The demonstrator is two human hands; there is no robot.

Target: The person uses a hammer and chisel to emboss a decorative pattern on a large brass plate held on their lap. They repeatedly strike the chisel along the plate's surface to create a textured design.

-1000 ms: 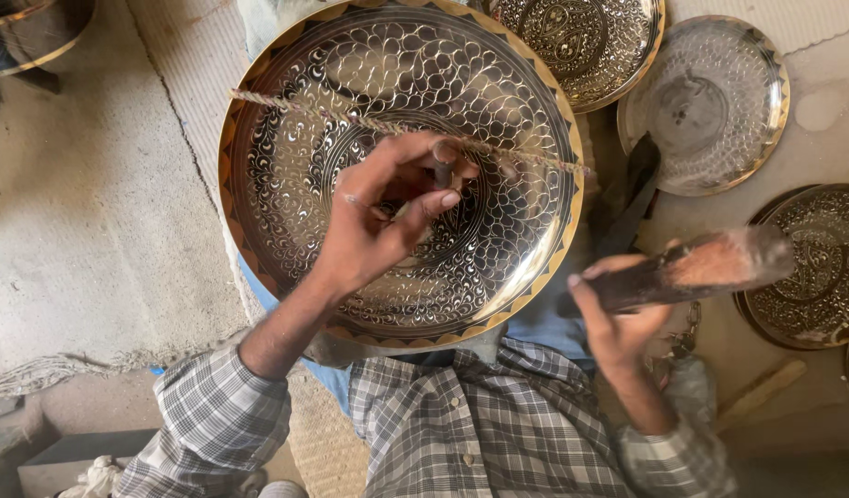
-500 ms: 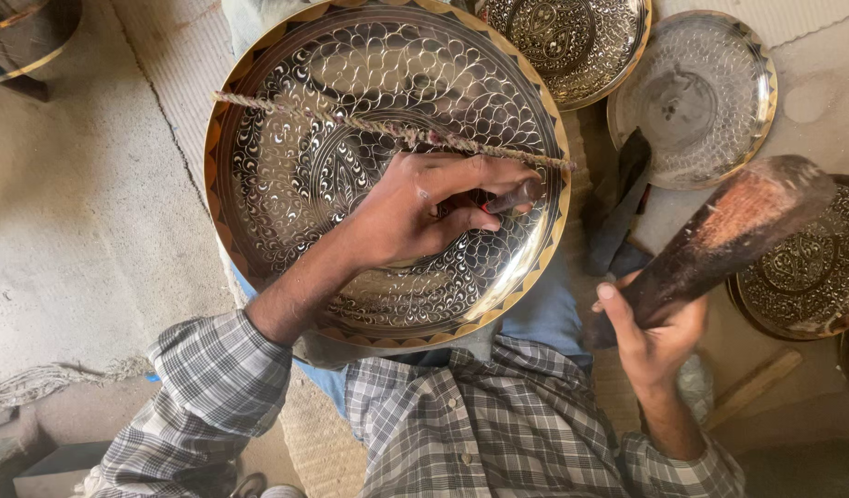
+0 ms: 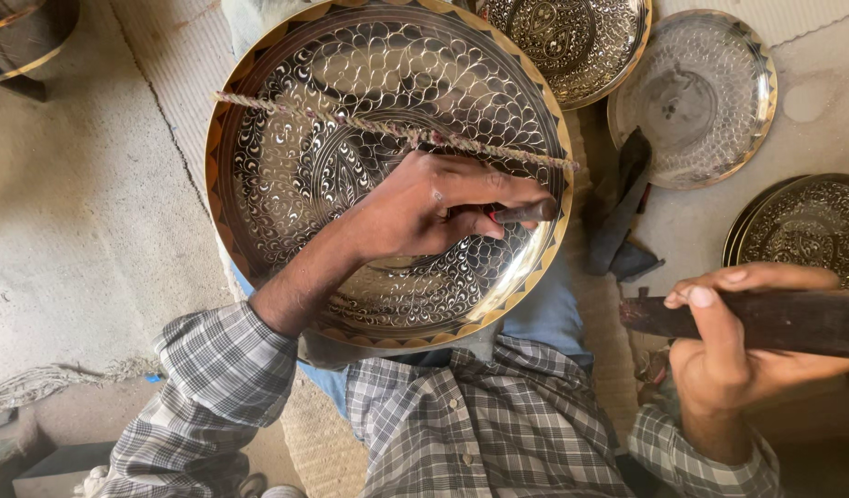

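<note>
Tray (image 3: 286,166), large, round, engraved brass, rested tilted on the person's lap, a twisted cord (image 3: 387,129) stretched across its face. Left hand (image 3: 424,212) lay on the tray near its right rim, fingers clenched around a short dark punch (image 3: 526,212), tip pointing right. Right hand (image 3: 729,350) was off the tray, to the right, fingers wrapped around a dark wooden mallet (image 3: 793,321) held roughly level. Three more engraved trays lay on the floor (image 3: 74,203) beyond, upper right.
</note>
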